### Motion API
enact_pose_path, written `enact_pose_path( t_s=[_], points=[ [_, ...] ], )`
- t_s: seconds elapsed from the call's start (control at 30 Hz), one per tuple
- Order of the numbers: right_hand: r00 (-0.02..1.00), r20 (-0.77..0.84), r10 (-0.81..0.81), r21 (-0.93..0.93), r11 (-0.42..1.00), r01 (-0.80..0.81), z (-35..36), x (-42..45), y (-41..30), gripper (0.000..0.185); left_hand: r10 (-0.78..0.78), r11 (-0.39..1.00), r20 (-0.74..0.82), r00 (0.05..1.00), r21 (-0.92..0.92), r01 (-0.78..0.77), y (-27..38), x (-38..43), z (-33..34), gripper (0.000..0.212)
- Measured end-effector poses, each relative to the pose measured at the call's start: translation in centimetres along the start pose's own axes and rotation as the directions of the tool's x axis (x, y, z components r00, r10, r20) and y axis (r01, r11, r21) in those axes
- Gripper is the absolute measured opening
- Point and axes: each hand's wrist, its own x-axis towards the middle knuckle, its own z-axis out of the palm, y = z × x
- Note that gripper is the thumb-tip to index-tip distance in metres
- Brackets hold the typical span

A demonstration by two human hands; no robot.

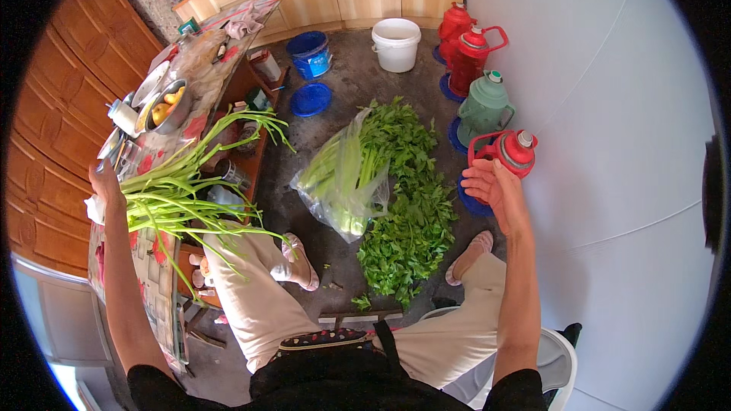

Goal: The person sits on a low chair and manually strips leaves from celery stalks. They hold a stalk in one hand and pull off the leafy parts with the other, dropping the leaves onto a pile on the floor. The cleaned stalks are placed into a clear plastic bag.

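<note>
My left hand (107,185) is raised at the far left, above the side table, closed around a bunch of long green celery stalks (188,194) mostly stripped of leaves, which fan out to the right. On the right, my right hand (494,191) is up in front of a red thermos flask (514,151), its palm showing and its fingers loosely curled, holding nothing. Between my feet on the floor, a clear plastic bag (342,182) holds more celery stalks. Beside it spreads a long heap of leafy celery tops (408,222).
A cluttered table (154,274) with a floral cover runs along the left, bearing a metal bowl (181,104) of yellow fruit. Ahead stand a blue bucket (309,57) and a white bucket (396,48). A green thermos flask (484,105) and red ones line the right wall.
</note>
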Motion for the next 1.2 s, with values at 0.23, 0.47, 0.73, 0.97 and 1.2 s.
enact_pose_path(
  t_s=[0.23,0.47,0.73,0.97,1.2],
  points=[
    [0.990,-0.135,0.031,-0.039,0.999,-0.037,-1.3,0.1,0.6,0.036,0.512,0.822,0.607,0.608,-0.551,-0.143,31.0,-27.6,7.1,0.030],
    [0.965,-0.263,0.010,-0.118,0.992,-0.042,-1.2,0.2,0.1,0.033,0.263,0.944,0.894,0.362,-0.316,0.093,24.0,-50.9,25.0,0.022],
    [0.941,-0.337,0.012,-0.096,0.994,-0.048,-1.3,0.5,-0.4,0.032,0.072,0.987,0.956,0.283,-0.028,-0.156,5.9,-60.9,35.0,0.027],
    [0.935,-0.350,0.051,-0.145,0.984,-0.107,-1.3,1.3,0.6,0.033,-0.218,0.933,0.931,0.293,0.287,-0.218,1.7,-60.1,36.6,0.029],
    [0.938,-0.336,0.086,-0.174,0.973,-0.151,-0.2,1.9,1.1,0.033,-0.368,0.818,0.925,0.093,0.370,-0.441,-5.1,-59.3,35.2,0.024]
  ],
)
